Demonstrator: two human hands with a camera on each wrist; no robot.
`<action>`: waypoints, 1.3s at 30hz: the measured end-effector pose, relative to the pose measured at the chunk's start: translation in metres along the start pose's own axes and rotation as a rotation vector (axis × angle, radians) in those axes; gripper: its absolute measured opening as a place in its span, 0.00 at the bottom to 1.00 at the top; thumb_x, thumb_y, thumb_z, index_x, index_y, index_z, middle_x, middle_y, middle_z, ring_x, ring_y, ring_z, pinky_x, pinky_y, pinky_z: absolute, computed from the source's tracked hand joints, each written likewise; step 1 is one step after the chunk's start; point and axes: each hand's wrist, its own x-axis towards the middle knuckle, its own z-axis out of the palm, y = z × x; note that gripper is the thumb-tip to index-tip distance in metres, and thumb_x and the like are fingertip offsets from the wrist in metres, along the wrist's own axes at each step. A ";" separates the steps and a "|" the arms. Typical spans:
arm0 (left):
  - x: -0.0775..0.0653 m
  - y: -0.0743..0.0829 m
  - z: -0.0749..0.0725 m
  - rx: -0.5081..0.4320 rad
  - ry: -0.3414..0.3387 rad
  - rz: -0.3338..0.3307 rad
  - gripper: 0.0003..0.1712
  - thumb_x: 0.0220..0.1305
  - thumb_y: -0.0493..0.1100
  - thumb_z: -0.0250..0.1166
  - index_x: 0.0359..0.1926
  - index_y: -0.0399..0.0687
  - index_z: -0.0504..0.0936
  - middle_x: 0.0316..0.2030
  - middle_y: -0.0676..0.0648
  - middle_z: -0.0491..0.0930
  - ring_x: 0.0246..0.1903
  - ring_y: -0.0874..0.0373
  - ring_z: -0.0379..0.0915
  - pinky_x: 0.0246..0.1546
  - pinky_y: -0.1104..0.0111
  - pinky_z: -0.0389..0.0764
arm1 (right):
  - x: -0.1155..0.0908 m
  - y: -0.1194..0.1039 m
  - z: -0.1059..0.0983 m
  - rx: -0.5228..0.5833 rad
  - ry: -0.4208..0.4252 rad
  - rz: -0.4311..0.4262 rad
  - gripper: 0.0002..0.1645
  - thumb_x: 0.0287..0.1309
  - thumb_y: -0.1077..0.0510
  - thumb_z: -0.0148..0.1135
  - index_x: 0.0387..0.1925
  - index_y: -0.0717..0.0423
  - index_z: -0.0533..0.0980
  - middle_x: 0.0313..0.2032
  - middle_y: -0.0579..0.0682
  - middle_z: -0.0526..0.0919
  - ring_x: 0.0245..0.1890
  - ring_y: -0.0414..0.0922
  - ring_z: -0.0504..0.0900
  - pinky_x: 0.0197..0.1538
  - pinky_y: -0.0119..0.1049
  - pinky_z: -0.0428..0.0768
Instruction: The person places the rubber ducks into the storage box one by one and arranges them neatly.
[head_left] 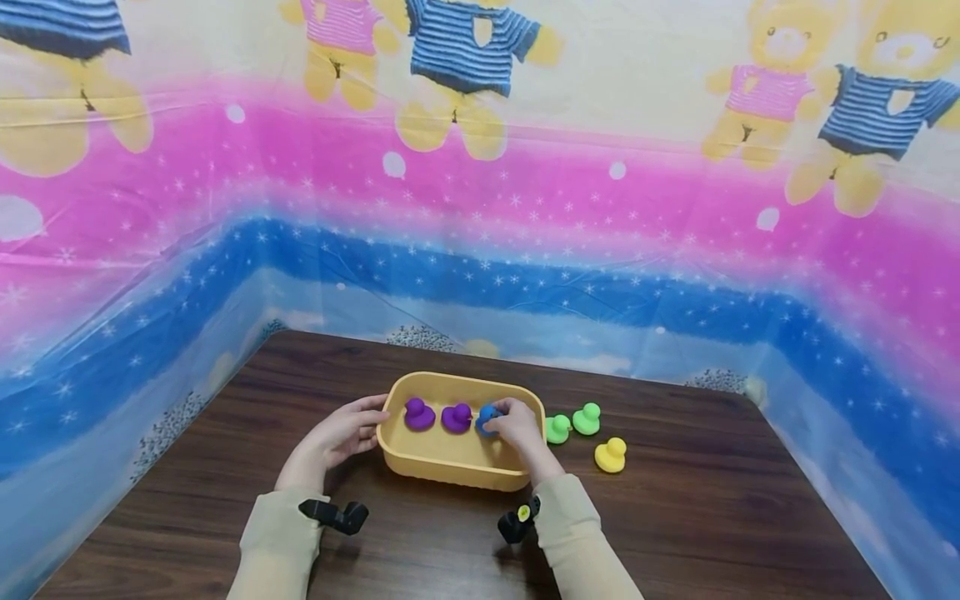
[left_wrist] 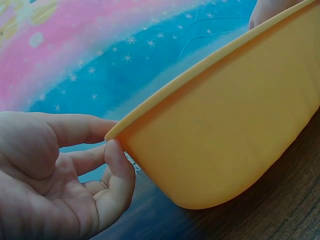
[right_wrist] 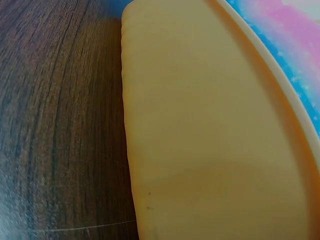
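A yellow plastic tub (head_left: 457,473) sits on the table with two purple rubber ducks inside, one on the left (head_left: 420,415) and one near the middle (head_left: 456,418). At the tub's left end, my left hand (head_left: 347,431) pinches the rim; in the left wrist view the fingertips (left_wrist: 116,150) meet at its edge. Reaching over the near rim, my right hand (head_left: 517,423) grips a blue rubber duck (head_left: 486,417) inside the tub, right of the purple ones. Only the tub's outer wall (right_wrist: 210,120) and the table show in the right wrist view, with the right hand hidden.
To the tub's right stand two green ducks, one close to its wall (head_left: 557,429) and one farther back (head_left: 587,418). A yellow duck (head_left: 611,455) is nearer the front. Printed cloth (head_left: 480,250) hangs behind the dark wooden table (head_left: 697,508).
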 end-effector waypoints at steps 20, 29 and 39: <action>0.001 -0.001 -0.001 0.005 0.005 0.004 0.36 0.71 0.39 0.55 0.74 0.36 0.52 0.37 0.52 0.80 0.29 0.67 0.76 0.32 0.76 0.76 | -0.001 0.000 -0.002 -0.150 0.090 0.013 0.20 0.49 0.69 0.63 0.48 0.67 0.78 0.47 0.61 0.82 0.46 0.53 0.79 0.54 0.47 0.78; 0.001 0.000 0.000 0.003 0.002 -0.001 0.36 0.71 0.39 0.55 0.75 0.36 0.51 0.36 0.52 0.80 0.29 0.67 0.76 0.31 0.76 0.76 | -0.003 0.000 -0.001 -0.160 0.119 -0.099 0.22 0.52 0.64 0.65 0.51 0.65 0.78 0.49 0.61 0.81 0.48 0.55 0.79 0.53 0.48 0.78; 0.000 0.000 0.001 0.007 0.000 0.001 0.36 0.72 0.39 0.54 0.75 0.36 0.51 0.37 0.51 0.80 0.29 0.67 0.76 0.31 0.76 0.76 | -0.013 -0.017 -0.011 -0.139 0.125 -0.232 0.26 0.53 0.63 0.67 0.56 0.63 0.76 0.54 0.62 0.80 0.56 0.59 0.76 0.56 0.52 0.76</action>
